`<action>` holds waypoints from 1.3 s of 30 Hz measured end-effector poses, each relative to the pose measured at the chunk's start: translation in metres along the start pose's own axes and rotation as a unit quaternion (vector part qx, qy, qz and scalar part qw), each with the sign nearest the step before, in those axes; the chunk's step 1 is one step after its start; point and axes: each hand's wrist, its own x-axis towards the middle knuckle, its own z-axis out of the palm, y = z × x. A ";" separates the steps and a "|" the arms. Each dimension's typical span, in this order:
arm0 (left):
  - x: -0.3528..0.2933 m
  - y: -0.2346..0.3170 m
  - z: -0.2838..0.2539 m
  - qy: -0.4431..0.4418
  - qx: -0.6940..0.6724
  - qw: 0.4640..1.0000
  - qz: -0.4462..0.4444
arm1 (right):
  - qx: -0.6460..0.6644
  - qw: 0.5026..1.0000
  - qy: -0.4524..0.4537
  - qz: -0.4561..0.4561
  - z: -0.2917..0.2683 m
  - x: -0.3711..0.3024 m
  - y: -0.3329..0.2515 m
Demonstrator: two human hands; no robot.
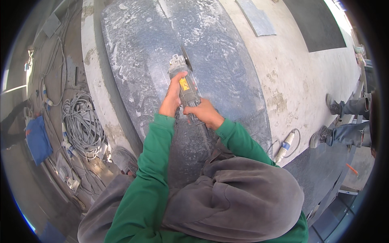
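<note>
On the dusty grey stone slab (227, 69), both hands clamp an angle grinder (184, 83): left hand (172, 99) wrapped round its front body, right hand (204, 113) closed on the rear handle, disc meeting a cut line.

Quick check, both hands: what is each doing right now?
Left hand: closed around the front body of the angle grinder, which sits on the dark stone slab.
Right hand: closed around the grinder's rear handle.
</note>
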 end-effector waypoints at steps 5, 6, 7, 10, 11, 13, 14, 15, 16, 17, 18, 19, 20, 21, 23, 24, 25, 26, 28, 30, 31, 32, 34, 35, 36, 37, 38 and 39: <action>-0.012 -0.012 0.000 0.006 -0.003 1.000 -0.014 | 0.005 1.000 -0.002 -0.008 -0.002 -0.012 0.015; -0.016 -0.012 0.004 0.012 -0.003 1.000 -0.014 | 0.016 1.000 -0.004 0.000 -0.003 -0.015 0.013; -0.019 -0.013 0.008 0.017 -0.003 1.000 -0.015 | 0.026 1.000 -0.005 0.008 -0.004 -0.017 0.013; -0.023 -0.014 0.011 0.020 -0.003 1.000 -0.013 | 0.045 0.999 -0.006 0.005 -0.004 -0.018 0.016; -0.023 -0.014 0.010 0.019 -0.004 1.000 -0.013 | 0.045 0.999 -0.007 0.009 -0.004 -0.020 0.015; -0.019 -0.016 0.003 0.013 -0.007 1.000 -0.014 | 0.045 0.999 -0.013 0.016 -0.001 -0.022 0.013; -0.018 -0.018 -0.001 0.010 -0.009 1.000 -0.015 | 0.039 0.999 -0.012 0.006 0.000 -0.023 0.013; -0.020 -0.018 0.001 0.010 -0.008 1.000 -0.014 | 0.032 0.999 -0.008 -0.004 0.000 -0.024 0.015; -0.023 -0.019 0.003 0.010 -0.006 1.000 -0.013 | 0.026 1.000 -0.004 -0.013 0.000 -0.025 0.016; -0.025 -0.020 0.006 0.011 -0.005 1.000 -0.012 | 0.028 1.000 -0.001 -0.013 -0.001 -0.026 0.017; -0.024 -0.020 0.006 0.005 -0.007 1.000 -0.012 | 0.030 0.999 0.000 -0.015 -0.001 -0.028 0.017; -0.024 -0.019 0.006 -0.002 -0.008 1.000 -0.013 | 0.032 0.999 0.002 -0.016 0.000 -0.028 0.017; -0.022 -0.019 0.006 -0.008 -0.010 1.000 -0.015 | 0.032 0.999 0.006 -0.017 0.000 -0.025 0.018; -0.018 -0.017 0.003 -0.010 -0.009 1.000 -0.016 | 0.032 0.999 0.008 -0.018 0.001 -0.020 0.017; -0.004 -0.007 0.000 -0.015 -0.005 1.000 -0.020 | 0.031 0.999 0.007 -0.012 0.000 -0.008 0.012; 0.003 -0.004 -0.003 -0.012 -0.007 1.000 -0.016 | 0.031 1.000 0.003 -0.002 0.001 -0.003 0.001; 0.010 0.002 -0.005 -0.009 -0.007 1.000 -0.010 | 0.032 0.999 -0.003 0.006 0.003 0.003 -0.008; 0.015 0.008 -0.008 -0.005 -0.006 1.000 -0.003 | 0.028 0.999 -0.009 0.017 0.004 0.008 -0.012; 0.015 0.013 -0.002 -0.002 -0.010 1.000 -0.011 | 0.023 0.999 -0.010 0.036 0.001 0.013 -0.017; 0.011 0.011 0.004 0.016 -0.010 1.000 -0.008 | 0.023 0.999 -0.013 0.029 -0.001 0.009 -0.012; 0.008 0.006 0.004 0.011 -0.006 1.000 -0.008 | 0.024 0.999 -0.013 0.025 -0.002 0.007 -0.008; 0.003 0.001 0.003 0.007 -0.002 1.000 -0.008 | 0.013 1.000 -0.004 0.015 -0.003 0.004 0.000; -0.009 -0.010 0.004 0.003 0.002 1.000 -0.008 | -0.013 1.000 0.015 -0.006 -0.006 -0.006 0.018; -0.017 -0.017 0.006 0.004 0.002 1.000 -0.010 | -0.006 1.000 0.017 -0.004 -0.006 -0.012 0.024; -0.022 -0.019 0.007 0.006 0.001 1.000 -0.010 | 0.000 1.000 0.017 -0.003 -0.005 -0.020 0.026; -0.021 -0.021 0.006 0.007 -0.001 1.000 -0.014 | 0.005 1.000 0.018 -0.002 -0.004 -0.024 0.026; -0.021 -0.023 0.005 0.007 -0.003 1.000 -0.019 | 0.020 1.000 0.014 0.003 -0.004 -0.026 0.023; -0.020 -0.023 0.004 0.007 -0.005 1.000 -0.020 | 0.035 0.999 0.007 0.004 -0.004 -0.027 0.016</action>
